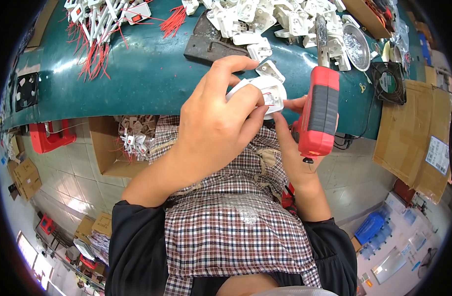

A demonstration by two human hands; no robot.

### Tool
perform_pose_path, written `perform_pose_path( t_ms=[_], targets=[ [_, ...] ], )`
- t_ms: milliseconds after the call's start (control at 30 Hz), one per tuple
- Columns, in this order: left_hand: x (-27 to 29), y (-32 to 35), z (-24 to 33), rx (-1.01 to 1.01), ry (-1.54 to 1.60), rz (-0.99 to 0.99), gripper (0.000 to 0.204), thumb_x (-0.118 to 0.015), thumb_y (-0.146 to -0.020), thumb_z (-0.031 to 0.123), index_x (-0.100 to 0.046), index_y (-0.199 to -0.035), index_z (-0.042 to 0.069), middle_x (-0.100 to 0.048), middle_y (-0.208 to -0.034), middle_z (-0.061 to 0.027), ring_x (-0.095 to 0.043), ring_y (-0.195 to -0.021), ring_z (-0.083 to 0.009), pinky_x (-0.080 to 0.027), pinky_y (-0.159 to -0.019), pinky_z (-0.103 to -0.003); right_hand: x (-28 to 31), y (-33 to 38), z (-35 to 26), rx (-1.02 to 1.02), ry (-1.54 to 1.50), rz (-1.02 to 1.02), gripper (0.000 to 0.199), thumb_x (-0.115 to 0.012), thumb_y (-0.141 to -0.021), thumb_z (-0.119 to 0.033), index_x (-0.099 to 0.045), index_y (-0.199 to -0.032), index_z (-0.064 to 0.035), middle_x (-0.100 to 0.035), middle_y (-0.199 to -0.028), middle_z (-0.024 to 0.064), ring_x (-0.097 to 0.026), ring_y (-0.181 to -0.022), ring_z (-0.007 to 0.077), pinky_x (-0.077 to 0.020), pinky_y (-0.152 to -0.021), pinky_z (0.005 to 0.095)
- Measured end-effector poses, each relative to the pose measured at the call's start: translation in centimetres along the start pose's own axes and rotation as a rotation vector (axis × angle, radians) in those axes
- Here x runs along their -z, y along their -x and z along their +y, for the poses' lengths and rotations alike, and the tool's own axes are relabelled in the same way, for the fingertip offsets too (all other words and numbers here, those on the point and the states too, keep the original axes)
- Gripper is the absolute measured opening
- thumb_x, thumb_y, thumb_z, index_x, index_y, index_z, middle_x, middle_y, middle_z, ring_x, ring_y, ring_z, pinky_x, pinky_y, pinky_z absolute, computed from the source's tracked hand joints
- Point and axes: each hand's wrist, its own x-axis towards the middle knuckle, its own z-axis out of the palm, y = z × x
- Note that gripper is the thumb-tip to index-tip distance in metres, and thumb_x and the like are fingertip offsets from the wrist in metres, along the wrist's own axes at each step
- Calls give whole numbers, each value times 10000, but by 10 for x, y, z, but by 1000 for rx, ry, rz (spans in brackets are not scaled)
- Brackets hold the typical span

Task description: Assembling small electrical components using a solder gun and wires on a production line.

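Above my lap, near the table's front edge, I have a rounded white plastic housing (274,93) with its open hollow side showing. My left hand (218,108) is closed on it, thumb and a finger pinching at its hollow. A small bit of red shows inside, too small to make out. In my right hand (297,143) is a red and dark grey tool (322,111) with a long metal shaft pointing away from me. The right thumb and a fingertip are also at the housing's lower right edge. The tool hides most of the right palm.
A pile of white plastic parts (300,19) lies at the back beside a dark metal block (206,42). Red-wired pieces (95,29) lie far left. A round metal dish (356,47), a small black fan (388,84) and cardboard (413,138) are at the right.
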Motion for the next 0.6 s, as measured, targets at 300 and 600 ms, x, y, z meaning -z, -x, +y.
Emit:
perform_pose_path(
  t_ms=[300, 600],
  targets=[
    [-10, 3, 6, -5, -92, 31, 190, -822, -708, 50, -657, -801, 67, -626, -1235, -116, -673, -880, -273, -553, -703, -365, 4, 21, 3, -212, -351, 92, 560, -780, -851, 44, -444, -1295, -5, -628, -1116, 100, -679, -951, 159, -544, -825, 312],
    [-11, 2, 9, 5, -80, 28, 178, -800, -712, 39, -641, -789, 61, -646, -1188, -122, -667, -890, -293, -546, -713, -368, 115, 63, -22, -261, -198, -78, 371, -670, -932, -65, -544, -1271, 16, -600, -898, 91, -519, -612, 113, -461, -578, 257]
  ],
)
